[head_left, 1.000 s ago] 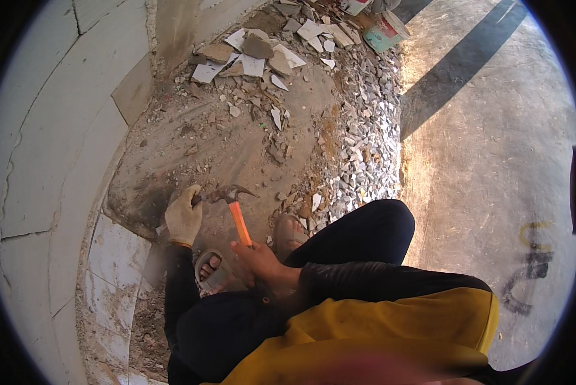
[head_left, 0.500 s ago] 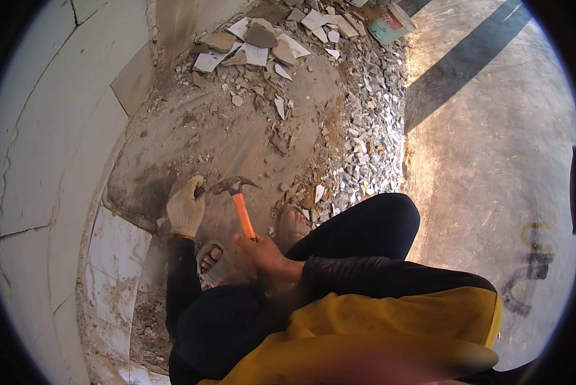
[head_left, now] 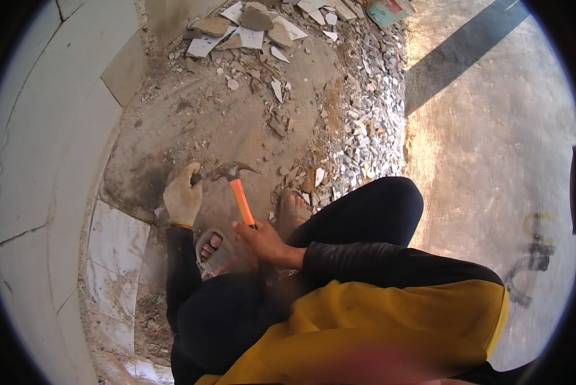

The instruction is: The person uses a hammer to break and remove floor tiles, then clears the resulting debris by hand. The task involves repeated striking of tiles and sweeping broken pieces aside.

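Observation:
My left hand [head_left: 183, 200], in a pale knitted work glove, is closed around a short dark metal tool [head_left: 197, 178], likely a chisel; most of it is hidden by the fingers. Bare, my right hand [head_left: 265, 244] grips the lower end of a claw hammer [head_left: 241, 200] with an orange handle. The hammer's striking face is right by the dark tool's exposed end, and whether they touch I cannot tell. Its claw points to the right. Both hands are low over the dusty ground [head_left: 237, 128], just ahead of my sandalled feet.
A tiled wall [head_left: 50, 160] rises on the left, with broken floor tiles [head_left: 118, 240] along its foot. Ahead lies a heap of tile shards [head_left: 253, 38]. Small rubble [head_left: 371, 109] borders the smooth concrete floor [head_left: 480, 160] on the right. A bucket [head_left: 385, 11] stands at the far edge.
The whole view has shifted a little, so the ground and my hands appear higher. Hammer and dark tool keep nearly the same position relative to each other.

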